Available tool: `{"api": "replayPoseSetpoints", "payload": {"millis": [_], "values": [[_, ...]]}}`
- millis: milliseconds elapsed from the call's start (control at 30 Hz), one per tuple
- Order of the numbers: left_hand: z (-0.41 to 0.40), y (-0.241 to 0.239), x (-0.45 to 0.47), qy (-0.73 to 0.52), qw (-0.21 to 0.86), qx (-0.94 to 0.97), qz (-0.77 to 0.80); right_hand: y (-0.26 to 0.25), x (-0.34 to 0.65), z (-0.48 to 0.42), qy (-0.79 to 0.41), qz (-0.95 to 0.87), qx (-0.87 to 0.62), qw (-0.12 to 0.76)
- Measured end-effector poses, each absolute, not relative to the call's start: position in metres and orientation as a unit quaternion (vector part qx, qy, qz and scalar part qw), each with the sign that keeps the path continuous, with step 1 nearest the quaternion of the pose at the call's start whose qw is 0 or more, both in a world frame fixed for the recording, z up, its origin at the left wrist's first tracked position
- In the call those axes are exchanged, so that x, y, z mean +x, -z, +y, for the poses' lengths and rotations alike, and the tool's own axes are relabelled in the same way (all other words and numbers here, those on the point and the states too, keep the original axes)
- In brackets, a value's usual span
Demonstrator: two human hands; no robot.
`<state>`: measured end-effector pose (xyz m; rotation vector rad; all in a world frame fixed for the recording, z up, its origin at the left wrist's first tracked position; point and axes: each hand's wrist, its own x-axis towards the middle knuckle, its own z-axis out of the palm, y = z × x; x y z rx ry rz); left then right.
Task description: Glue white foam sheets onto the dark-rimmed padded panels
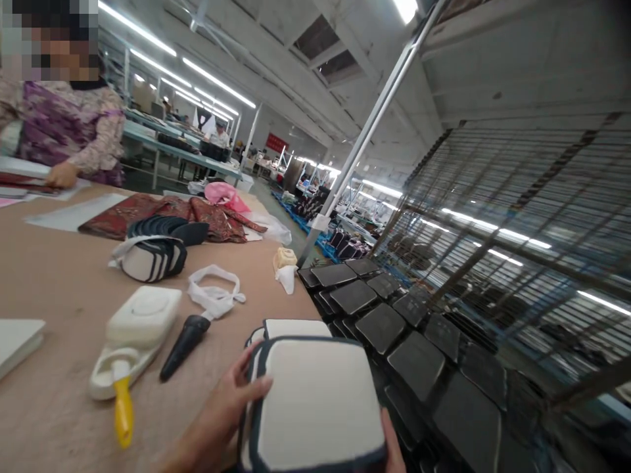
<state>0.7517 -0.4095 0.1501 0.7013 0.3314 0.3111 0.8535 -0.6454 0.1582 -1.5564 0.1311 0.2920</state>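
Observation:
My left hand (pixel 219 414) grips the left edge of a white square pad with a dark rim (pixel 315 404), the top one of a small stack at the near edge of the brown table (pixel 59 263). My right hand (pixel 392 447) shows only as fingers at the pad's lower right corner, touching it. A second white pad (pixel 296 327) lies just behind the stack. To the left lie a black pointed handle (pixel 185 345) with a white strap and a white container with a yellow-handled tool (pixel 131 341).
Rows of black square panels (pixel 394 328) lie on a wire rack to the right of the table. Bundled dark-rimmed pieces (pixel 152 256), red patterned fabric (pixel 148 213) and a pink bag (pixel 224 195) sit farther back. A co-worker in purple (pixel 69 131) works at far left. A metal pole (pixel 365 131) rises mid-frame.

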Motion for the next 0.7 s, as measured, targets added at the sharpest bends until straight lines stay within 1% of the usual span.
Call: {"api": "replayPoseSetpoints", "payload": {"millis": [33, 67, 133, 200, 300, 433, 600, 700], "values": [[-0.404, -0.148, 0.772, -0.162, 0.911, 0.345, 0.158, -0.165, 0.872, -0.641, -0.12, 0.074, -0.685, 0.714], [-0.398, -0.145, 0.793, -0.18, 0.904, 0.349, 0.167, -0.172, 0.891, -0.634, -0.111, 0.091, -0.648, 0.748], [-0.387, -0.138, 0.833, -0.201, 0.889, 0.375, 0.168, -0.186, 0.932, -0.62, -0.148, 0.081, -0.592, 0.788], [-0.379, -0.131, 0.865, -0.213, 0.875, 0.397, 0.175, -0.195, 0.969, -0.607, -0.175, 0.075, -0.587, 0.787], [-0.372, -0.12, 0.895, -0.218, 0.856, 0.427, 0.193, -0.191, 1.011, -0.599, -0.213, 0.074, -0.606, 0.763], [-0.367, -0.103, 0.91, -0.223, 0.808, 0.493, 0.233, -0.16, 1.039, -0.606, -0.267, 0.067, -0.622, 0.733], [-0.375, -0.075, 0.922, -0.222, 0.714, 0.586, 0.311, -0.12, 1.058, -0.624, -0.334, 0.047, -0.652, 0.679], [-0.388, -0.056, 0.925, -0.216, 0.65, 0.632, 0.363, -0.101, 1.069, -0.638, -0.345, 0.005, -0.705, 0.619]]}}
